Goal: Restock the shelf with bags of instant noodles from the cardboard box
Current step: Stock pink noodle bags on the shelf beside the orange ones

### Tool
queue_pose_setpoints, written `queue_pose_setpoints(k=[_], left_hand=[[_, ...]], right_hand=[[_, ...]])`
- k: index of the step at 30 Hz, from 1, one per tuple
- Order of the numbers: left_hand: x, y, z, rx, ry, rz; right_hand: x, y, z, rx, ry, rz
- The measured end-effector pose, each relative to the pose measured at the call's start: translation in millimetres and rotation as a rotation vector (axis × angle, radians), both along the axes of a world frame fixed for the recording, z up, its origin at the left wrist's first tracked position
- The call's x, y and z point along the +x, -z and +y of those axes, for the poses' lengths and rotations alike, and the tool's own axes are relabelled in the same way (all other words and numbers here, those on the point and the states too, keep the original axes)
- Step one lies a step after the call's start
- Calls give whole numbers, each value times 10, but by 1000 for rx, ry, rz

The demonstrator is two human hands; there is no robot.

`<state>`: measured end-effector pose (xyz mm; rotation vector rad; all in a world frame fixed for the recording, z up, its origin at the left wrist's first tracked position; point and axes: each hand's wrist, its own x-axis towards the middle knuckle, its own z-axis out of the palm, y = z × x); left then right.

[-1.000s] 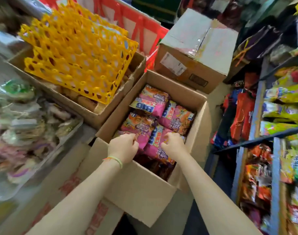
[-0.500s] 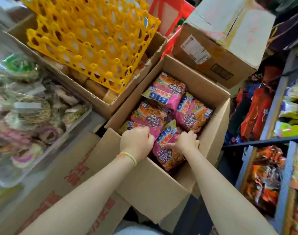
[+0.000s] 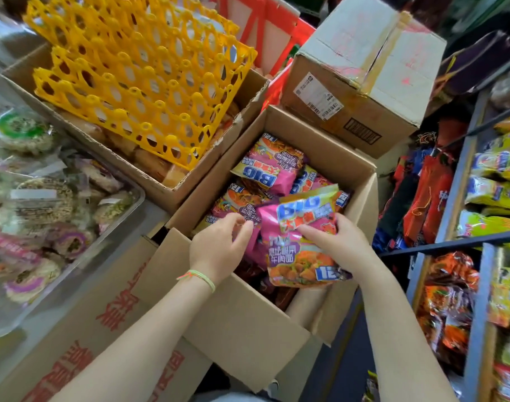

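Looking down through the head camera, I see my right hand (image 3: 339, 242) pinching a pink noodle bag (image 3: 294, 242) by its right edge, thumb on the front and fingers curled behind. A second ago that bag lay flat among the others; now it is lifted and tilted above the open cardboard box (image 3: 242, 314), its lower end hanging over the near part of the opening. My left hand (image 3: 219, 248) has let go of the pack it was pressing and hovers just left of the raised bag, fingers loosely curled with the thumb near the forefinger, holding nothing I can make out. A green and orange band (image 3: 198, 278) sits on that wrist.

More pink bags (image 3: 265, 166) lie in the far half of the box. The view has also tipped closer since the earlier frame, so the box fills more of the middle. Left of it stands a box holding yellow egg trays (image 3: 137, 74), and at the far right a taped carton (image 3: 361, 74). The shelf (image 3: 477, 329) runs along the right side, stocked with green and orange packets. A metal tray of wrapped snacks (image 3: 45, 204) lies at the left.
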<state>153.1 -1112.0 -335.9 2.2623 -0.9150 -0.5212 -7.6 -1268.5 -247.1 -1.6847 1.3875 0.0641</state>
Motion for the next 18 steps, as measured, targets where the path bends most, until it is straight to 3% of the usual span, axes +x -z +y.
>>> queue_pose_setpoints(k=[2,4,5,6,9,11,13,16,18], left_hand=[[66,-162,-34,-85,-54,470],[121,-314,-48,-224,-99,1014],[145,-353,-31,-295,-85,1147],[176,-368,-3,-339,-82,1157],[296,-358,133,-429,-205,814],[389,-297,220,-412,-244,421],[446,-207,292,-351,-230,119],[442,-82,312,-314,-232,2],[426,1,288,-292,-257,-9]], right_hand=[[37,-57,39,115,93,-197],[172,35,135,134,119,-268],[256,121,185,142,127,-283],[347,223,231,207,164,-316],[548,585,287,369,413,-448],[590,853,314,300,438,-237],[600,1065,453,370,348,-41],[668,1198,680,586,265,24],[742,1221,746,639,326,-29]])
